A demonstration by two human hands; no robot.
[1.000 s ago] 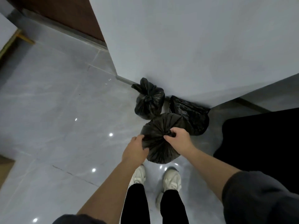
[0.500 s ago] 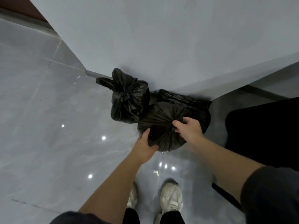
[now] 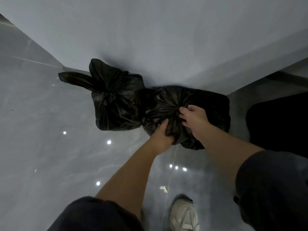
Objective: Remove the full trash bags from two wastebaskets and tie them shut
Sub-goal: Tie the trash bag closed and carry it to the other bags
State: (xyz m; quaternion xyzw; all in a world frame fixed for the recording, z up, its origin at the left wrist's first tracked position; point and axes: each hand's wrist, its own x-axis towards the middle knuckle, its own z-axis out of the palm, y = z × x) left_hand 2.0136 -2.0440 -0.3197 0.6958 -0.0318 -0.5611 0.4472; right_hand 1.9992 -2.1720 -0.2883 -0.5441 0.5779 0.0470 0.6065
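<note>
Down at the far edge of the glossy grey floor (image 3: 50, 147), where it meets the foot of the pale wall (image 3: 166, 39), a black trash bag (image 3: 163, 104) sits with its plastic drawn into radiating creases. The right hand (image 3: 194, 117) is over the point where those creases meet, its fingers (image 3: 182, 112) curled and bunched on the gathered plastic. Whether a knot lies under them cannot be told, since the hand covers the spot. The left hand (image 3: 162, 135) grips the bag's near side, with the fingertips sunk into a fold and hidden from view.

Touching this bag on its left is a second black bag (image 3: 115, 104), tied shut, with two loose ears of plastic sticking out toward the wall's corner. Behind the held bag, against the wall, is another dark shape (image 3: 216, 107). It is too dim to tell whether it is a bag or a wastebasket.

A large black mass (image 3: 280, 122) is cut off by the right edge and unreadable. Near the bottom edge are one pale shoe (image 3: 183, 214), partly cropped, and a small scrap (image 3: 163, 188) on the floor. Both dark sleeves run out of frame.
</note>
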